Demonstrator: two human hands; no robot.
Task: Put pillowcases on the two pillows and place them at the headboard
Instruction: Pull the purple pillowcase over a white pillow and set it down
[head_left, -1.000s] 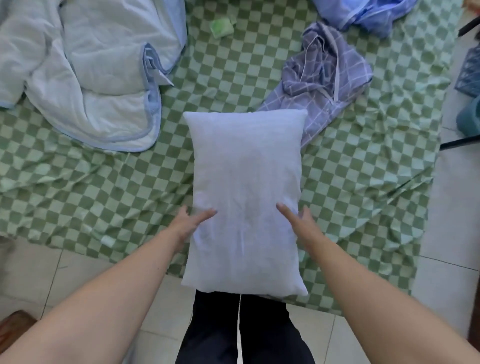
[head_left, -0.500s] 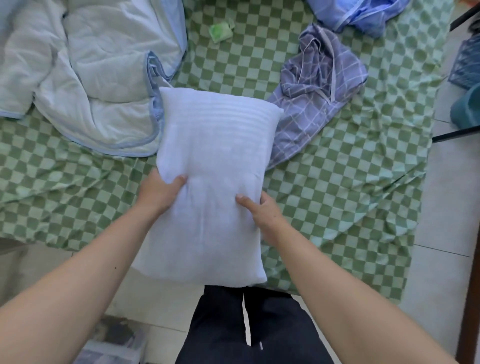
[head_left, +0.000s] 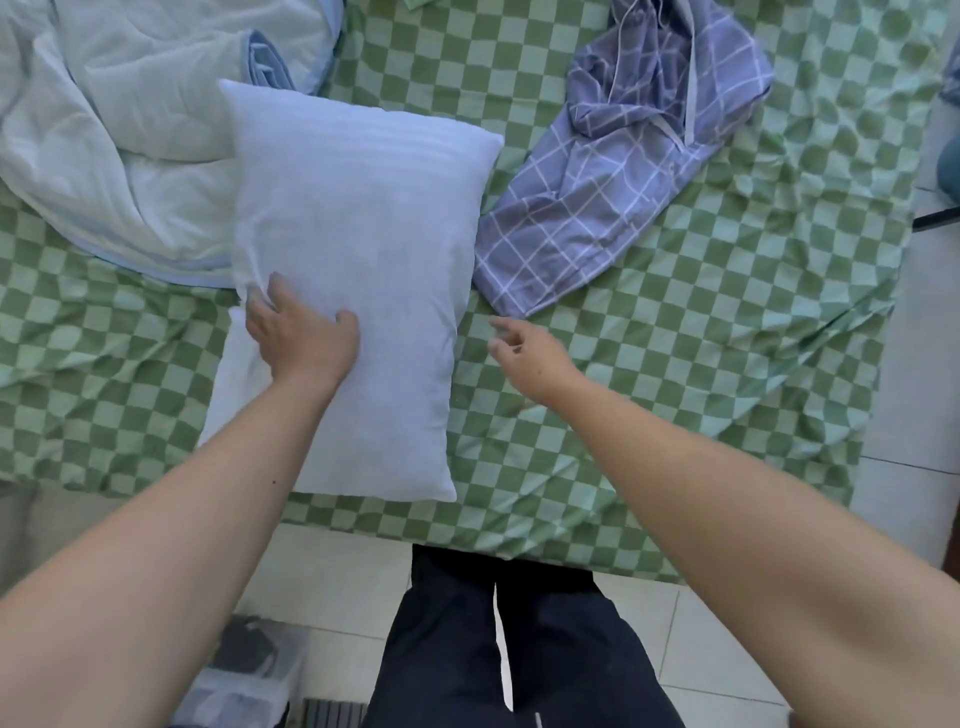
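Observation:
A bare white pillow (head_left: 358, 249) lies on the green checked bed sheet (head_left: 675, 338), its far corner overlapping the pale quilt. My left hand (head_left: 298, 343) rests on the pillow's near left part, fingers spread and pressing into the fabric at its left edge. My right hand (head_left: 530, 358) hovers over the sheet just right of the pillow, fingers loosely apart and holding nothing. A crumpled purple checked pillowcase (head_left: 618, 161) lies on the sheet right of the pillow, its near corner a short way beyond my right hand. No second pillow is in view.
A pale blue-edged quilt (head_left: 130, 135) is heaped at the far left of the bed. The bed's near edge runs above my dark trousers (head_left: 498, 649) on a tiled floor. A clear plastic box (head_left: 249, 675) stands on the floor at the lower left.
The pillow went from held above the bed edge to lying on the sheet, further left. My right hand has let go and moved to the right of it; my left hand stays on it.

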